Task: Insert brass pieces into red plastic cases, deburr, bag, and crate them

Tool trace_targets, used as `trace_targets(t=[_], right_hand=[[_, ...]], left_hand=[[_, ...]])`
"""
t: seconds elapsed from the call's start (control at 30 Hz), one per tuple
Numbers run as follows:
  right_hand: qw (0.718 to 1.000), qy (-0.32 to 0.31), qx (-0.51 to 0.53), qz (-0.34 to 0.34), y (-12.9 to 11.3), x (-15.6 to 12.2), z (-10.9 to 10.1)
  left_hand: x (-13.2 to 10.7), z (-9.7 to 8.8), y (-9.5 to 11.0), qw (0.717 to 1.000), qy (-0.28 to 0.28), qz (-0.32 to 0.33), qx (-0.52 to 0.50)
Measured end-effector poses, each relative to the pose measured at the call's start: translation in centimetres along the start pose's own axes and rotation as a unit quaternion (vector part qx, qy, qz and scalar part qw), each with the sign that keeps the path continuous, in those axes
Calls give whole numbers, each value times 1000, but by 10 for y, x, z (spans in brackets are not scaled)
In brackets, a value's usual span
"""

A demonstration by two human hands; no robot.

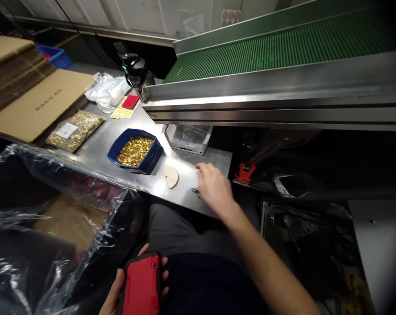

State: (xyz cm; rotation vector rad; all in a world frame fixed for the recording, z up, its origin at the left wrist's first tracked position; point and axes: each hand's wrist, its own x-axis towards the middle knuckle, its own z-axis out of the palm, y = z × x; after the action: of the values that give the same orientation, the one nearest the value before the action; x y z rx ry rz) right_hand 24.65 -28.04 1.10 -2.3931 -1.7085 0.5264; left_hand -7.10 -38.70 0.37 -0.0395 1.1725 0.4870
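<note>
The red-and-black hard case sits in the left hand, fingers clasping its sides; I'd judge it light, stiff, slickish, best held by its dark edges, while whether the right hand, blurred at the steel bench, grips anything I can't tell.

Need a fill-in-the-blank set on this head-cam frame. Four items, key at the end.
1. The left hand holds a ____-and-black case.
2. The bin that holds loose gold pieces is coloured ____.
3. The pale disc lies between that bin and the person's ____ hand.
4. The ribbed belt beyond the table is coloured ____.

Missing words: red; blue; right; green.
</note>
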Motion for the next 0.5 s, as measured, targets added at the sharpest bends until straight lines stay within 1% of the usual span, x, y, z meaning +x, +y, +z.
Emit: trace_targets(t=[0.07,0.1,0.13,0.2,0.27,0.33,0.37,0.43,0.5], right_hand=[[998,-1,-43,43,42,-1,-11],[996,-6,-63,63,67,-3,-10],[994,-14,-81,75,93,-4,-6],[991,-29,-109,72,138,-5,11],[990,-46,-125,39,171,0,29],[989,-58,-137,-3,192,8,40],[988,-63,-141,-24,198,13,42],[986,-69,-144,-58,207,19,42],[984,-79,-136,-86,211,20,36]], left_hand=[[4,-24,3,999,-3,44,-15],[8,-39,3,997,-13,73,-8],[13,-54,2,995,-24,99,3],[26,-80,-2,984,-64,163,-22],[38,-97,-6,974,-123,184,-57],[45,-104,-10,965,-172,178,-82],[47,-105,-11,962,-188,175,-89],[47,-104,-12,961,-196,174,-94],[44,-104,-11,963,-192,172,-83]])
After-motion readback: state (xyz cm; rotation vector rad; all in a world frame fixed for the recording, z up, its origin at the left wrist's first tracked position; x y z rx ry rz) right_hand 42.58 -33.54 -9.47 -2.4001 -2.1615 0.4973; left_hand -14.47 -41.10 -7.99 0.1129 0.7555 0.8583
